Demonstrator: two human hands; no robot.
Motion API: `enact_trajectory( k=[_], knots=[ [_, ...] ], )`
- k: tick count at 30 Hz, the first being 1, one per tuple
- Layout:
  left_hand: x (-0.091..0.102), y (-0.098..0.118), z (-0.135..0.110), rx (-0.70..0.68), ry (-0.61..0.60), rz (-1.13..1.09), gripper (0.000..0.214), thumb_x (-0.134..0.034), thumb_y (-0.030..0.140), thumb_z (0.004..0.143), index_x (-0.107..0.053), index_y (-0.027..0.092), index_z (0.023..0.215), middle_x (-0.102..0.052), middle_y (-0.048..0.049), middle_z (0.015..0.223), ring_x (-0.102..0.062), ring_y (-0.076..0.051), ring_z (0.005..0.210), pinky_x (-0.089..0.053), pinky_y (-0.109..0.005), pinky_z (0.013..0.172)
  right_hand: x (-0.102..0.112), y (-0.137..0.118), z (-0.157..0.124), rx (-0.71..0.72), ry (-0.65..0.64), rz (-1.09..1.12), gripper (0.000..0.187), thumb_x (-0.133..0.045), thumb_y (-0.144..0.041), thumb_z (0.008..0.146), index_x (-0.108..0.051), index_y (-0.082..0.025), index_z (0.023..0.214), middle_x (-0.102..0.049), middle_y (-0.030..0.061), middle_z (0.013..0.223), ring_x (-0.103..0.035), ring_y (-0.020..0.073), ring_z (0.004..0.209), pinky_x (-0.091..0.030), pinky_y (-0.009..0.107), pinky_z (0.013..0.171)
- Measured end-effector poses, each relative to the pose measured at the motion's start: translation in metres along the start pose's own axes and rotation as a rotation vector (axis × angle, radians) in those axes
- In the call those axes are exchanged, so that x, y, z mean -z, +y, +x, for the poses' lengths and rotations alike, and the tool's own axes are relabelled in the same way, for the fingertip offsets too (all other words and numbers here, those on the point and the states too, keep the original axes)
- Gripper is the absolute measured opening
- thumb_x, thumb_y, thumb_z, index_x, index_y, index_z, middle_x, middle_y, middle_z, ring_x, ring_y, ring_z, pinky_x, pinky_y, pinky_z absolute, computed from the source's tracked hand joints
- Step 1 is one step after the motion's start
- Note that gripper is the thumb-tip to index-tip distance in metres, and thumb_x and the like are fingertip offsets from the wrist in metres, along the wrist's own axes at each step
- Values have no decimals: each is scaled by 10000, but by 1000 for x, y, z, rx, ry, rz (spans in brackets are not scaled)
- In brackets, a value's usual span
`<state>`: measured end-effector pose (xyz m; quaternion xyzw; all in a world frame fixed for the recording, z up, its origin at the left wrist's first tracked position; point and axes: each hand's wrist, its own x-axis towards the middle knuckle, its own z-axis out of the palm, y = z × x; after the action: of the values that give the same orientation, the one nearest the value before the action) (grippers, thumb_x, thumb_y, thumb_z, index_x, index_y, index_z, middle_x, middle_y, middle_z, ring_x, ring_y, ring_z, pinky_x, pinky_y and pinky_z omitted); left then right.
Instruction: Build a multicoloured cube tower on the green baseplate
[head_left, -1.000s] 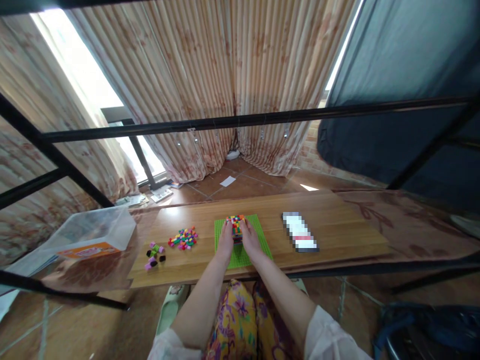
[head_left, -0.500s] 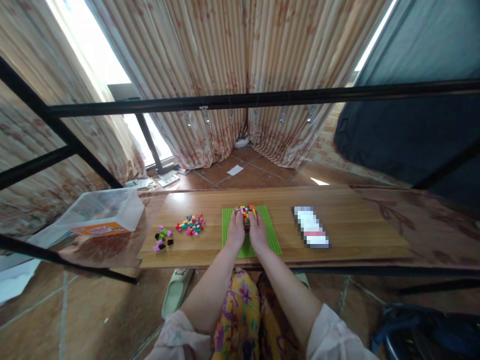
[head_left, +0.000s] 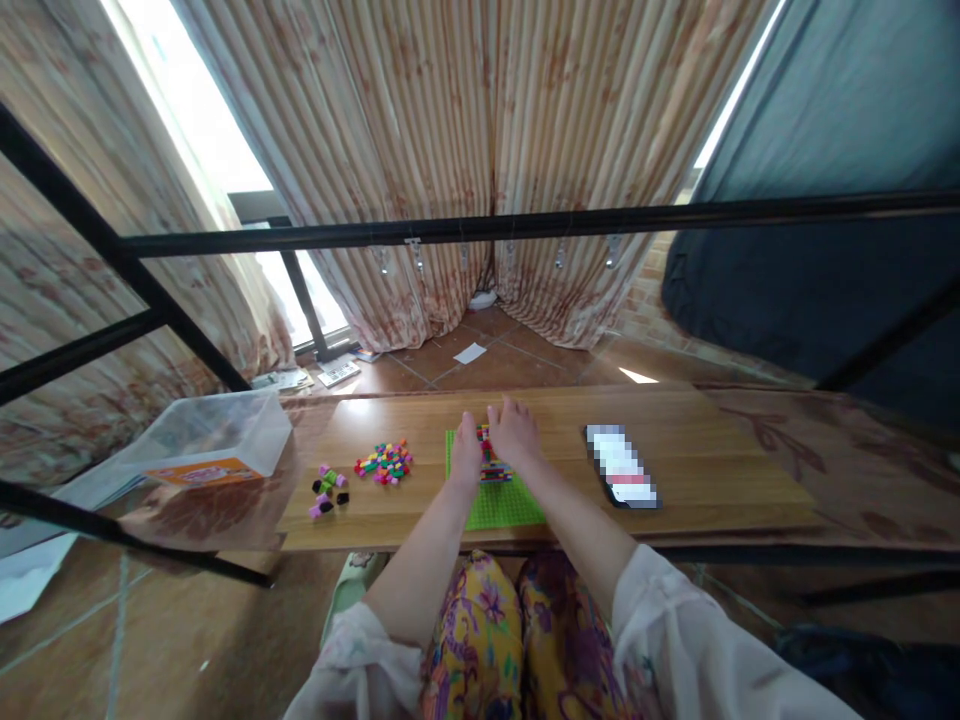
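A small structure of stacked multicoloured toy bricks (head_left: 495,472) sits over the green baseplate (head_left: 504,512), partly covered by my hands. My left hand (head_left: 466,455) is closed along its left side, with the thumb pointing up. Around the far right of the structure my right hand (head_left: 517,436) is bent, its thumb and fingers at the top; the fingertips are partly hidden. To the left lies a pile of small loose coloured bricks (head_left: 385,463). Further left are several pink, green and black pieces (head_left: 328,482).
A phone (head_left: 621,466) lies on the wooden board (head_left: 720,465) to the right. A clear plastic box (head_left: 217,430) with an orange label stands at the left. A black metal bar (head_left: 420,233) crosses beyond the board, with curtains (head_left: 390,120) behind.
My right hand has shifted from the structure's right side to its far right edge, uncovering more of the near bricks. The left hand stays at the left side. The view has tilted up slightly.
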<state>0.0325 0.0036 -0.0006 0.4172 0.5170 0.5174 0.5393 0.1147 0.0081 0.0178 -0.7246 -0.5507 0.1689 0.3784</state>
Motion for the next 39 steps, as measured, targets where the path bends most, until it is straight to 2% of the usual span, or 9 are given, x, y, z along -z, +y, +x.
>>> enact_trajectory(
  k=[4,7,13,19,24,27,30,33,39],
  knots=[
    [-5,-1,-6,-14,-127,-165,565,-300,584,910,-671,199,1092,-694,-70,1148,-574,-210,1180,-409,-366,1041,-5,-12,1,107,-95,-148,519,-422,-392,908,-469,-123,1350,-474,205,1403,-347,334,1344,-161,539,1105],
    [-3,-3,-11,-27,-212,-300,574,-324,598,906,-655,199,1152,-656,-64,1235,-498,-201,1280,-353,-334,1103,-7,-12,-1,129,-160,-233,528,-349,-427,941,-467,-123,1356,-447,205,1430,-303,332,1372,-141,566,1102],
    [1,-12,-7,-22,-176,-326,530,-360,581,910,-638,210,1167,-609,-45,1309,-397,-197,1364,-314,-351,1145,-6,-11,-1,115,-228,-341,555,-276,-477,958,-498,-130,1329,-437,214,1432,-286,354,1371,-170,597,1072],
    [2,-18,-11,0,-215,-412,521,-355,574,915,-641,216,1164,-614,-37,1305,-431,-190,1340,-307,-349,1148,-3,-18,-1,102,-252,-385,598,-239,-557,946,-558,-164,1265,-503,189,1374,-371,330,1310,-250,542,1050],
    [9,-30,-33,77,-101,-332,557,-374,585,904,-577,218,1270,-565,-45,1366,-411,-185,1353,-244,-366,1167,3,-18,1,113,-293,-421,627,-220,-575,941,-550,-158,1273,-495,178,1389,-387,329,1307,-276,547,1040],
    [19,-34,-45,129,-43,-308,582,-373,591,899,-529,225,1325,-424,-40,1484,-297,-184,1415,-207,-360,1177,8,-20,7,135,-325,-448,615,-173,-553,953,-533,-183,1289,-484,159,1407,-395,312,1314,-277,558,1039],
    [29,-36,-56,152,-19,-316,603,-373,580,901,-476,221,1374,-314,-41,1541,-228,-191,1441,-215,-369,1174,7,-27,12,184,-326,-484,620,-172,-556,952,-480,-180,1338,-405,157,1472,-308,311,1376,-214,579,1072],
    [36,-40,-63,153,-22,-340,614,-377,564,903,-456,200,1392,-319,-60,1538,-248,-201,1436,-239,-379,1164,-3,-33,11,257,-333,-510,636,-194,-567,948,-426,-168,1385,-335,143,1520,-216,296,1423,-125,556,1119],
    [53,-51,-72,152,12,-306,593,-483,545,859,-547,169,1313,-452,-119,1457,-408,-247,1349,-349,-394,1096,-20,-25,4,304,-381,-528,710,-161,-591,941,-410,-105,1396,-430,174,1456,-296,302,1390,-143,530,1122]
  ],
)
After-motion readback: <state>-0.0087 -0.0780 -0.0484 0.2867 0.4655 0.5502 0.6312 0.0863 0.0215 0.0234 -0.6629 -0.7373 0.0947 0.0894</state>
